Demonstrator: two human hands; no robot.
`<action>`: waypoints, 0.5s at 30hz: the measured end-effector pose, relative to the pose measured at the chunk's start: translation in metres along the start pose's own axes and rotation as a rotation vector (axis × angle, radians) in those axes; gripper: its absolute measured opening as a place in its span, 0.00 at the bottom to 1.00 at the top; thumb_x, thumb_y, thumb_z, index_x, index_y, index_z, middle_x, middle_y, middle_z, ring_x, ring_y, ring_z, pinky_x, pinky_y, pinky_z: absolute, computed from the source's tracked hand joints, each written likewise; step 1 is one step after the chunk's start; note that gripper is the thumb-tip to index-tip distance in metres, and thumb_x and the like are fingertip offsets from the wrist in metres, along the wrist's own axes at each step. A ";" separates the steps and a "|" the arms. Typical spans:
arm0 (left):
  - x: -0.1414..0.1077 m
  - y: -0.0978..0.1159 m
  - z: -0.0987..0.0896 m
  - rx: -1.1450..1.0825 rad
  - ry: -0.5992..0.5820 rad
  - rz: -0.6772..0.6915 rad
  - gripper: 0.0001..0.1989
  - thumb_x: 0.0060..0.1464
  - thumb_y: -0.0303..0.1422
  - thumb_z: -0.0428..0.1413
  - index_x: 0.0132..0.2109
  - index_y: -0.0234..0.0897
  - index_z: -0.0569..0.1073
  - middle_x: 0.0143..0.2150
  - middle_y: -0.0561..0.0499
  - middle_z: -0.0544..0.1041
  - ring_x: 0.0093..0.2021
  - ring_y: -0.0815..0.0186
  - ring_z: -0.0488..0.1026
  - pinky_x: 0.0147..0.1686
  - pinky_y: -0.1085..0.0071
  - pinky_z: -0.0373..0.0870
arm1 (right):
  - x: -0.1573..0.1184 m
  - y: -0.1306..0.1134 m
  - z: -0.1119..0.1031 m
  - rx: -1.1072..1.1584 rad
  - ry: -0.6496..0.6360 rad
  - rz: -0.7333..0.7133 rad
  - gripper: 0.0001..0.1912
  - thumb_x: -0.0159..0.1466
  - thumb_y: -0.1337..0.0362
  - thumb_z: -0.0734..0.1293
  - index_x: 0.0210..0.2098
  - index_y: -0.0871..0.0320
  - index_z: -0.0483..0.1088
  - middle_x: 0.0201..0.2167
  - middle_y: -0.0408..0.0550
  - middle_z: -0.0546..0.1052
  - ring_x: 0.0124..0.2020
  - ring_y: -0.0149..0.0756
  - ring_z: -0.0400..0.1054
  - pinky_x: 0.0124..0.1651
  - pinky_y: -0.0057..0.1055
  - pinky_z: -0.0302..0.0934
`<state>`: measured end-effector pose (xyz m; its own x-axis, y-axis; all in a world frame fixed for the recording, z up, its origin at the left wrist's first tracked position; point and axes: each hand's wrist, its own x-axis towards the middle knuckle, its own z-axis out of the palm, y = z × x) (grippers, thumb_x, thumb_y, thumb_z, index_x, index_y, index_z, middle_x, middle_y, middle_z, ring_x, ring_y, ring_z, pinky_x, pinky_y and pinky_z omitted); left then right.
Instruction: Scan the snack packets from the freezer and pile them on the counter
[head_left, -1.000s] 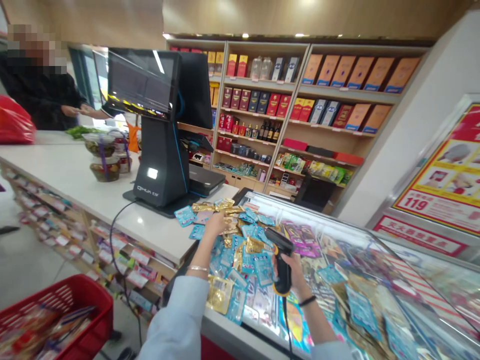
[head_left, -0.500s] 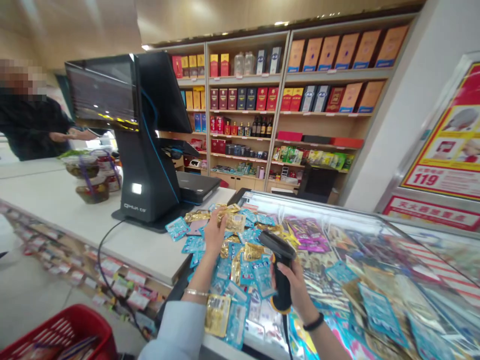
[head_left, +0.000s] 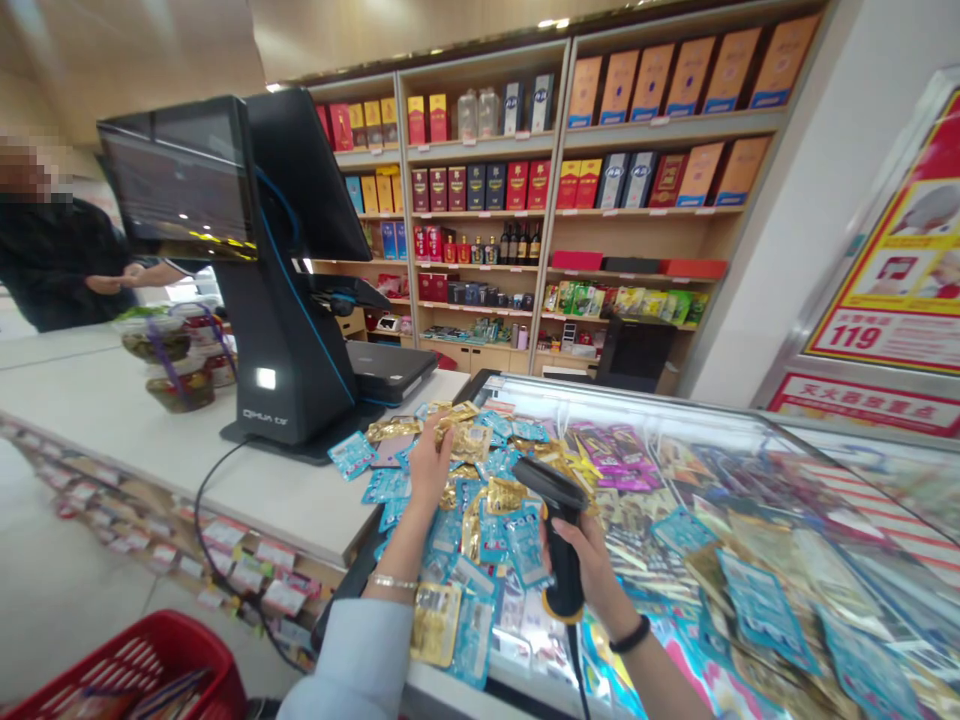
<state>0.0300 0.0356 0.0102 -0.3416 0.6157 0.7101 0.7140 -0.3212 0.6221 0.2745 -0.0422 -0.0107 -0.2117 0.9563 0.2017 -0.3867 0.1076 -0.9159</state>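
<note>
The barcode scanner [head_left: 561, 540] in the right hand [head_left: 589, 570], tipped further left than before, its nose nearer the foil sachets [head_left: 506, 495].

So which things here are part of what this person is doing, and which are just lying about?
Part of it: left hand on the foil and blue sachets; right hand gripping a handheld barcode scanner.

Just nearby: checkout terminal, red shopping basket, jars, shelves of boxed goods.

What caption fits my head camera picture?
The right hand holds a scanner over blue and gold packets that the left hand touches.
</note>
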 end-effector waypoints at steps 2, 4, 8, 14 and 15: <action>0.000 -0.001 0.001 0.007 -0.004 0.008 0.18 0.62 0.39 0.48 0.56 0.40 0.67 0.53 0.44 0.75 0.50 0.59 0.74 0.49 0.63 0.69 | 0.000 0.001 0.000 0.005 0.002 0.014 0.18 0.54 0.50 0.72 0.29 0.60 0.70 0.19 0.45 0.73 0.13 0.30 0.64 0.15 0.25 0.60; 0.001 -0.004 0.002 0.011 -0.025 0.028 0.17 0.62 0.38 0.47 0.55 0.39 0.68 0.54 0.44 0.75 0.51 0.59 0.74 0.50 0.62 0.69 | 0.001 0.001 0.001 0.014 0.008 0.024 0.17 0.54 0.51 0.72 0.29 0.60 0.70 0.19 0.44 0.74 0.13 0.30 0.65 0.14 0.25 0.59; 0.002 -0.010 0.003 0.047 -0.052 0.025 0.15 0.63 0.35 0.43 0.49 0.35 0.70 0.50 0.41 0.76 0.51 0.58 0.72 0.53 0.60 0.67 | 0.005 0.001 0.001 0.025 -0.015 0.053 0.16 0.52 0.53 0.71 0.28 0.60 0.69 0.18 0.43 0.73 0.12 0.30 0.64 0.14 0.25 0.59; 0.004 -0.011 -0.003 0.046 0.022 0.007 0.14 0.62 0.34 0.43 0.46 0.36 0.71 0.46 0.43 0.75 0.50 0.58 0.71 0.54 0.60 0.66 | 0.010 0.007 -0.008 0.079 -0.028 0.107 0.15 0.49 0.54 0.71 0.27 0.57 0.66 0.17 0.42 0.73 0.12 0.30 0.64 0.13 0.24 0.57; 0.003 -0.009 -0.004 0.034 0.040 0.009 0.14 0.62 0.34 0.43 0.46 0.36 0.71 0.46 0.43 0.75 0.50 0.59 0.71 0.54 0.60 0.66 | 0.010 0.008 -0.008 0.078 -0.027 0.105 0.15 0.49 0.54 0.70 0.27 0.57 0.66 0.17 0.42 0.74 0.12 0.30 0.64 0.13 0.24 0.57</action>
<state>0.0201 0.0376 0.0080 -0.3589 0.5838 0.7283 0.7370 -0.3014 0.6049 0.2768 -0.0294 -0.0190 -0.2786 0.9534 0.1162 -0.4297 -0.0155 -0.9028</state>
